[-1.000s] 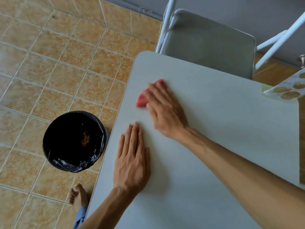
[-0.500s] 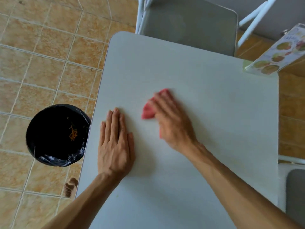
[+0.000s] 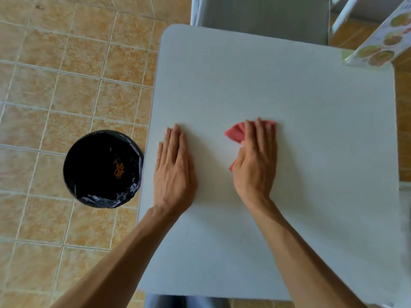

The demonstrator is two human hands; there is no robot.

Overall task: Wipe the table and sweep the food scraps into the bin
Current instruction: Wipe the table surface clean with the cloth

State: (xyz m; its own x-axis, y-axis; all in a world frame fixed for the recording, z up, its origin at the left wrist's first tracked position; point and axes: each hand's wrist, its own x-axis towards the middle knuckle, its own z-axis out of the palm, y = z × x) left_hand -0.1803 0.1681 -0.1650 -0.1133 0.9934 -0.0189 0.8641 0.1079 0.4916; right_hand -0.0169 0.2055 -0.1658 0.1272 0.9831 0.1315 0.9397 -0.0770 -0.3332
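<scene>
A white square table (image 3: 311,107) fills the middle of the view. My right hand (image 3: 255,163) presses flat on a red cloth (image 3: 235,133) near the table's centre; the cloth's corners stick out past my fingers. My left hand (image 3: 174,172) lies flat, palm down, on the table near its left edge, holding nothing. On the floor left of the table stands a round bin (image 3: 103,168) lined with a black bag, with orange food scraps (image 3: 118,168) inside. No scraps show on the tabletop.
A grey chair (image 3: 262,16) is pushed against the table's far edge. A laminated menu card (image 3: 382,45) stands at the far right corner. Orange floor tiles (image 3: 66,74) lie to the left. Another seat edge shows at the far right.
My right hand has slid the red cloth to the right, from the far left part of the table toward its centre. My left hand has stayed flat on the table.
</scene>
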